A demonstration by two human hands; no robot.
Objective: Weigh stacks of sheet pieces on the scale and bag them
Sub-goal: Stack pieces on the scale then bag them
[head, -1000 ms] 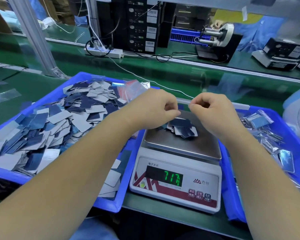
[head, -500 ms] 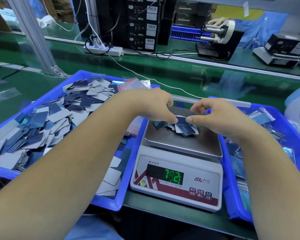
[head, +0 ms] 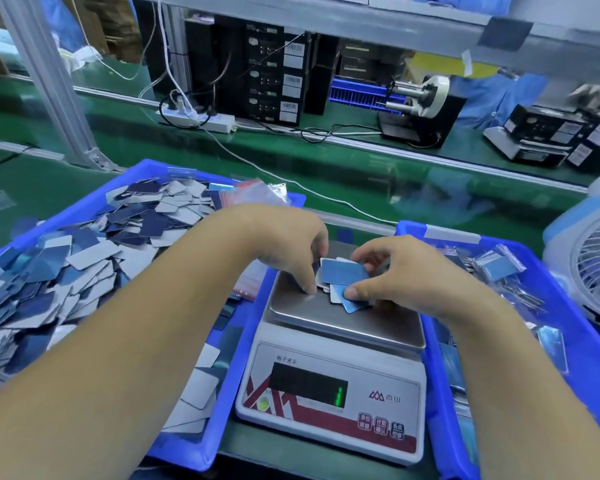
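Green bench (head: 326, 174) carries two blue bins and a scale (head: 333, 393) between them. Both hands work over its pan: the left hand (head: 291, 244) and right hand (head: 406, 271) curl their fingers around a small stack of sheet pieces (head: 343, 273). Loose pieces fill the left bin (head: 194, 455); bagged ones lie in the right bin (head: 440, 445).

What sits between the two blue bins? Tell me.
The head view shows the scale between the left bin and the right bin, with both hands gathering sheet pieces on its pan.
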